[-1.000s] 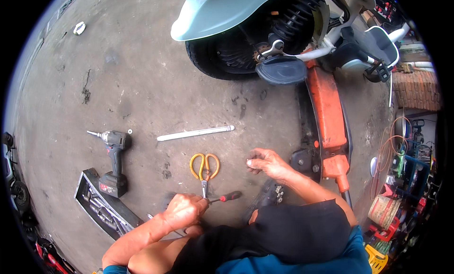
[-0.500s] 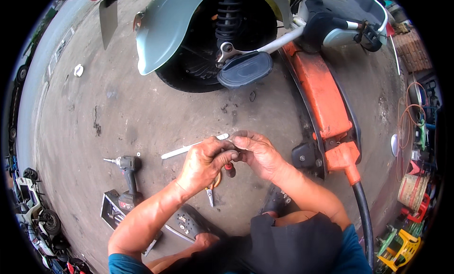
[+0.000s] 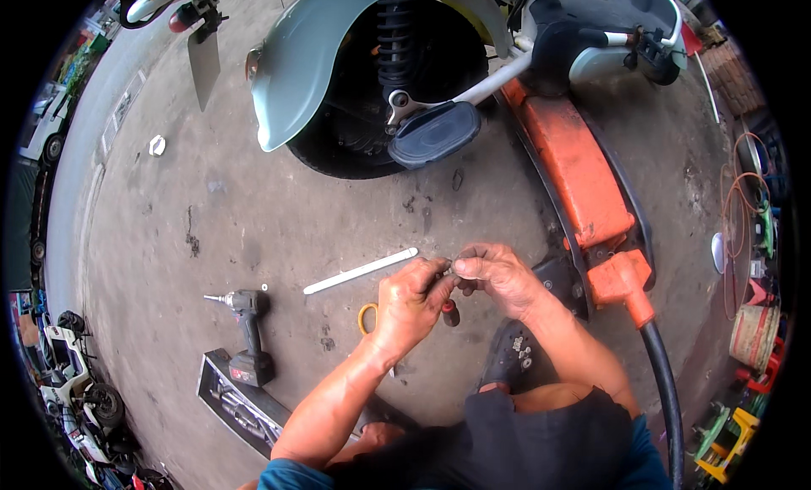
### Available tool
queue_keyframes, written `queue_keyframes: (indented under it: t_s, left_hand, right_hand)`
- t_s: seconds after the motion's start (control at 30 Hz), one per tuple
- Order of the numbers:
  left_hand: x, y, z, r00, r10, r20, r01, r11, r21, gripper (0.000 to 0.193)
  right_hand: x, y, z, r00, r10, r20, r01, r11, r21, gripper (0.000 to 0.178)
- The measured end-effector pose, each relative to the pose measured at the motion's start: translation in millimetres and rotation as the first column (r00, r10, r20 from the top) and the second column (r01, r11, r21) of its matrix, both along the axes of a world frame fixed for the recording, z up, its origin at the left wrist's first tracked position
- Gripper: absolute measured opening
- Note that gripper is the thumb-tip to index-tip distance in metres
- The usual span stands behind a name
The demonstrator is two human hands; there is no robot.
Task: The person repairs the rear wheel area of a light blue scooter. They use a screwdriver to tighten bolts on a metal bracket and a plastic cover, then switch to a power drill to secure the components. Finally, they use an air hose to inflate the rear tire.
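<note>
in the head view, my left hand (image 3: 410, 300) holds the red-and-black screwdriver (image 3: 451, 313), its handle pointing lengthwise to six o'clock, my right hand (image 3: 503, 279) pinching narrow at three, on what i can't tell, with grey floor (image 3: 245, 194) stretching toward ten and the orange jack (image 3: 579, 169) edge at two.

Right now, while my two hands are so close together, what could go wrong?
Two risks, I would judge. The red-and-black-handled tool hanging below the left hand might slip while the right hand works against it, perhaps dropping near the dark shoe. The yellow-handled scissors are partly hidden behind the left hand, so lowering it could knock them.
</note>
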State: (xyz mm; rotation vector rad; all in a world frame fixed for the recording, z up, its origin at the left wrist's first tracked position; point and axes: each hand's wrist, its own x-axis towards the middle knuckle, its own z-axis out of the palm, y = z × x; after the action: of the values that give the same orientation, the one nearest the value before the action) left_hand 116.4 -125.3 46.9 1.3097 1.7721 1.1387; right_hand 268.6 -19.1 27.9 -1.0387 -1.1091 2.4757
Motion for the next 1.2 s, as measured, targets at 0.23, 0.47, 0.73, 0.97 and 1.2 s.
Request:
queue_keyframes:
  t_s: [0.23,0.47,0.73,0.97,1.2]
  left_hand:
    - [9.8,10.5,5.4,0.998,0.061,0.014,-0.061,0.998,-0.004,0.019]
    - [-7.8,38.2,28.0,0.753,0.372,0.543,-0.375,0.92,-0.11,0.019]
    - [-43.7,50.3,1.1,0.422,0.498,0.757,-0.577,0.792,-0.199,0.02]
    - [-37.2,43.6,-20.2,0.395,0.404,0.825,-0.364,0.893,-0.263,0.022]
    - [-27.9,53.3,-17.6,0.365,0.413,0.834,-0.352,0.891,-0.287,0.021]
  right_hand:
    - [9.4,7.6,3.9,0.998,0.038,0.052,-0.047,0.982,0.183,0.04]
    - [45.3,-25.7,-14.4,0.941,0.016,0.337,-0.274,0.621,0.734,0.059]
    - [83.3,-44.1,-19.2,0.937,-0.173,0.304,-0.136,0.619,0.773,0.045]
    - [84.1,-53.0,-21.3,0.878,-0.216,0.427,-0.121,0.764,0.634,0.043]
    - [81.5,-50.4,-19.4,0.87,-0.239,0.431,-0.121,0.744,0.657,0.042]
